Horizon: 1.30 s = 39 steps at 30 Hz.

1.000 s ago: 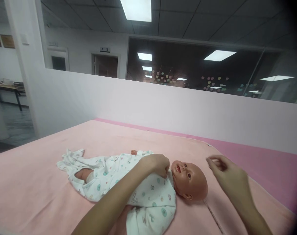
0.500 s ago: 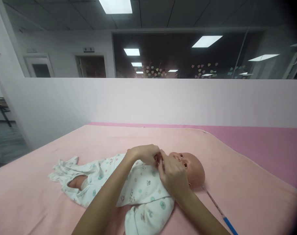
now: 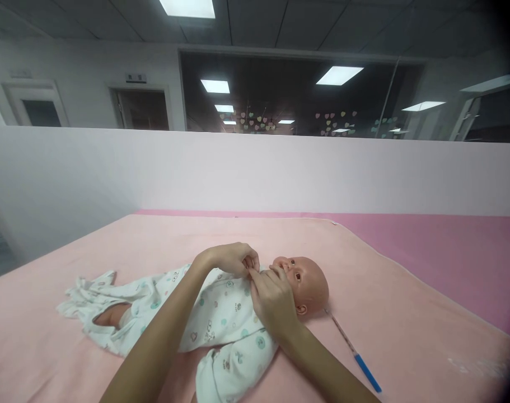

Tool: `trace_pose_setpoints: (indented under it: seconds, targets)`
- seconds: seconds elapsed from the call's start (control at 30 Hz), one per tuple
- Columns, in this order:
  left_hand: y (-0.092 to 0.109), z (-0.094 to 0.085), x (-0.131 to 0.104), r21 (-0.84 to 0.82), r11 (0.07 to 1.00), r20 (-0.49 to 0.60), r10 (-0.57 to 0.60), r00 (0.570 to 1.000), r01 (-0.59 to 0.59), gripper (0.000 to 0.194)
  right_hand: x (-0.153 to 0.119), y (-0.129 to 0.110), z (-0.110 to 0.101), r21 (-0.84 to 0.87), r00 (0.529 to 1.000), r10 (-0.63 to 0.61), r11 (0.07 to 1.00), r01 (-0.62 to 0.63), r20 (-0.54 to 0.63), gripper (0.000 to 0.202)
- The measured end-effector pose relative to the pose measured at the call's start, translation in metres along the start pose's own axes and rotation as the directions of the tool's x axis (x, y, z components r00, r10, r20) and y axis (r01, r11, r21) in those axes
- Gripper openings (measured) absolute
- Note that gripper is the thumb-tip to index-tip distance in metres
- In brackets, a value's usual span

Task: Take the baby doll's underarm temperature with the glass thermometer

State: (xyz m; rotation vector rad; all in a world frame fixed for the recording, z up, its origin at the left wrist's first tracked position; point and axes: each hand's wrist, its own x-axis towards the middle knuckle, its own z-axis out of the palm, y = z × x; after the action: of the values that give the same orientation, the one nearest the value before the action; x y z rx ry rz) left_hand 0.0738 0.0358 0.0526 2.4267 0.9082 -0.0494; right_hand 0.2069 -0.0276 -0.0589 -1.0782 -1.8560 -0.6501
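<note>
A baby doll (image 3: pixel 311 282) lies on its back with its head to the right, dressed in a white baby outfit (image 3: pixel 225 313) with a small animal and dot print. My left hand (image 3: pixel 233 259) comes over the doll's chest, its fingers curled and pinched at the outfit's neckline. Against it, just below the doll's chin, my right hand (image 3: pixel 275 299) is closed too, thumb and fingertips meeting the left fingertips. The bit of cloth between the fingers is mostly hidden. One bare leg of the doll shows through an opening in the outfit.
A thin stick with a blue handle (image 3: pixel 367 372) lies right of the doll's head. Under everything is a pink sheet (image 3: pixel 406 313) on a padded pink surface (image 3: pixel 448 246). A low white wall (image 3: pixel 255 173) stands behind, with a dark window above it.
The view has shifted, so the doll and both hands appear further left. My fingertips have moved slightly away from the doll's chin and stay close together at the neckline.
</note>
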Motion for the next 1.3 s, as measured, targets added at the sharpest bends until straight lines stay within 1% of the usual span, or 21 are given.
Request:
trace_pose_setpoints:
  seconds: [0.1, 0.17, 0.3, 0.43, 0.53, 0.67, 0.8, 0.97, 1.07, 1.17, 1.3]
  targets:
    - [0.0, -0.003, -0.003, -0.062, 0.998, 0.057, -0.015, 0.998, 0.018, 0.036, 0.001, -0.001, -0.001, 0.01, 1.0, 0.012, 1.0, -0.012, -0.016, 0.025]
    - [-0.001, -0.005, -0.005, -0.115, 0.993, 0.084, -0.018, 0.996, 0.028, 0.034, 0.001, -0.002, -0.001, 0.032, 1.0, 0.005, 0.999, -0.004, -0.026, 0.022]
    - [0.0, -0.005, -0.005, -0.178, 0.982, 0.098, -0.04, 0.994, 0.057, 0.028, -0.001, -0.003, 0.0, 0.083, 0.999, -0.024, 0.996, 0.027, -0.036, 0.021]
    - [0.0, 0.0, 0.0, -0.103, 0.991, 0.063, -0.084, 0.994, 0.091, 0.026, -0.004, -0.002, 0.003, 0.132, 0.998, -0.058, 0.99, 0.059, -0.007, 0.024]
    - [-0.001, 0.004, 0.004, -0.039, 0.994, 0.043, -0.101, 0.994, 0.103, 0.028, -0.004, -0.002, 0.003, 0.136, 0.997, -0.079, 0.988, 0.079, -0.002, 0.025]
    - [0.0, 0.006, 0.006, 0.011, 0.996, 0.037, -0.093, 0.995, 0.092, 0.03, -0.002, -0.004, -0.002, 0.086, 0.988, -0.151, 0.985, 0.152, -0.014, 0.025]
    - [0.0, 0.006, 0.005, 0.073, 0.992, 0.04, -0.106, 0.994, 0.102, 0.031, -0.001, -0.006, -0.007, 0.042, 0.976, -0.217, 0.975, 0.216, 0.004, 0.022]
    - [0.002, 0.007, 0.005, 0.143, 0.983, 0.044, -0.126, 0.991, 0.118, 0.032, -0.002, -0.006, -0.006, 0.035, 0.977, -0.214, 0.976, 0.214, -0.003, 0.024]
    - [0.004, 0.008, 0.006, 0.174, 0.973, 0.04, -0.158, 0.987, 0.149, 0.032, -0.002, -0.005, -0.003, 0.045, 0.978, -0.206, 0.977, 0.207, -0.019, 0.026]
    - [0.006, 0.009, 0.007, 0.18, 0.969, 0.046, -0.181, 0.983, 0.17, 0.035, -0.004, -0.004, -0.001, 0.063, 0.981, -0.192, 0.979, 0.193, -0.025, 0.026]
    - [0.003, 0.011, 0.01, 0.14, 0.981, 0.101, -0.15, 0.984, 0.135, 0.037, -0.005, -0.003, 0.0, 0.092, 0.983, -0.181, 0.979, 0.182, -0.023, 0.025]
